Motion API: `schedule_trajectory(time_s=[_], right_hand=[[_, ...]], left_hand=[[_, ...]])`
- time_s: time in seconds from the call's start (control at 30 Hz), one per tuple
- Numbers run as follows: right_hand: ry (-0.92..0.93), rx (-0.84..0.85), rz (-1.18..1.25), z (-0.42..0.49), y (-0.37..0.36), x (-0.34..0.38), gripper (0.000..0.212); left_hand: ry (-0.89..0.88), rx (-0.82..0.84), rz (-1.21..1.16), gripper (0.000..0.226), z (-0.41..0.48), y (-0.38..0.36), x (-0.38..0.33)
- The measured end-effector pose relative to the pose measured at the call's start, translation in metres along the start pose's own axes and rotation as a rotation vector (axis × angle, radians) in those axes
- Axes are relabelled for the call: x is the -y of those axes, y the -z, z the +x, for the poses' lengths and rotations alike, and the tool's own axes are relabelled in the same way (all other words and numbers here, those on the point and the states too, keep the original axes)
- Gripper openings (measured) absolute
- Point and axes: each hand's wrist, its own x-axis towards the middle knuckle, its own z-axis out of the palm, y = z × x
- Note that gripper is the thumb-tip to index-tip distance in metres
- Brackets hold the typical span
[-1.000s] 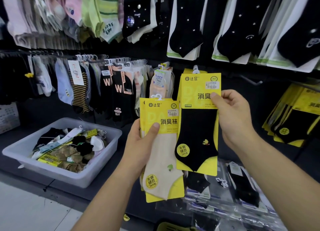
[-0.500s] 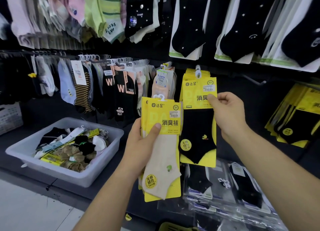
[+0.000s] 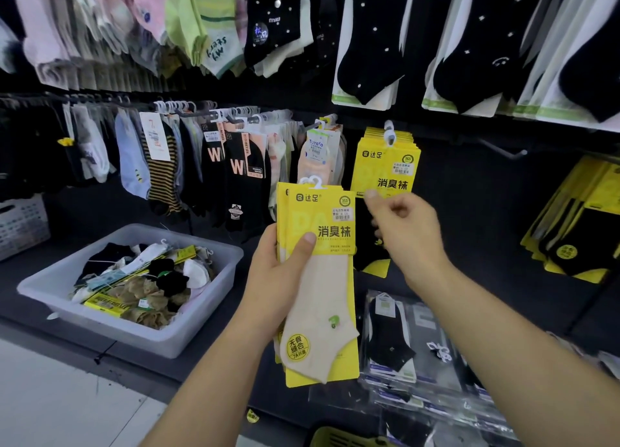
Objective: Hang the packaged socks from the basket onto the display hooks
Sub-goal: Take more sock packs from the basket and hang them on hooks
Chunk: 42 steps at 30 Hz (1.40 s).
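We are observing the left hand (image 3: 278, 279) gripping a beige sock pack (image 3: 323, 289) upright, long axis vertical and hanger tab up, just left of the hung yellow packs (image 3: 385, 165). The right hand (image 3: 407, 237) is hovering before those packs, loosely curled and holding nothing. The basket (image 3: 134, 336) is sitting well left.

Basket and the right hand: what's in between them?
In the head view, the left hand lies between the basket and the right hand. It grips yellow sock packs.
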Motion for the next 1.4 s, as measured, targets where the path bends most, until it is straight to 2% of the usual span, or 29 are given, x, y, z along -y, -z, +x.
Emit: schedule_trajectory(time_s=[0.1,0.2,0.33,0.57,0.73,0.93,1.17,1.4], right_hand=[[-0.016,0.183,-0.013,-0.02,-0.009,0.008,0.039],[-0.03,0.227,0.009,-0.024,-0.008,0.009,0.026],[-0.118,0.253,0.184,-0.021,0.002,0.003,0.019],[-0.035,0.193,0.288,-0.019,0.016,-0.009,0.014],[0.0,0.025,0.46,-0.012,0.031,-0.002,0.006],[0.121,-0.147,0.333,0.001,0.044,0.004,0.005],[0.145,-0.121,0.262,0.024,0.038,0.014,0.004],[0.05,-0.118,0.189,0.039,0.028,0.003,0.007]], left_hand=[[-0.018,0.005,-0.011,0.032,-0.003,-0.004,-0.001],[-0.025,0.023,-0.032,0.036,-0.006,-0.008,-0.001],[0.024,0.052,-0.099,0.035,-0.007,-0.011,0.0],[-0.004,0.068,-0.082,0.028,-0.005,-0.013,0.002],[-0.033,0.045,-0.036,0.017,-0.004,-0.012,0.002],[-0.051,-0.001,0.025,0.024,-0.002,-0.008,0.001],[-0.053,-0.008,0.048,0.023,-0.002,-0.006,0.001],[-0.043,-0.026,0.037,0.019,-0.001,-0.007,0.0]])
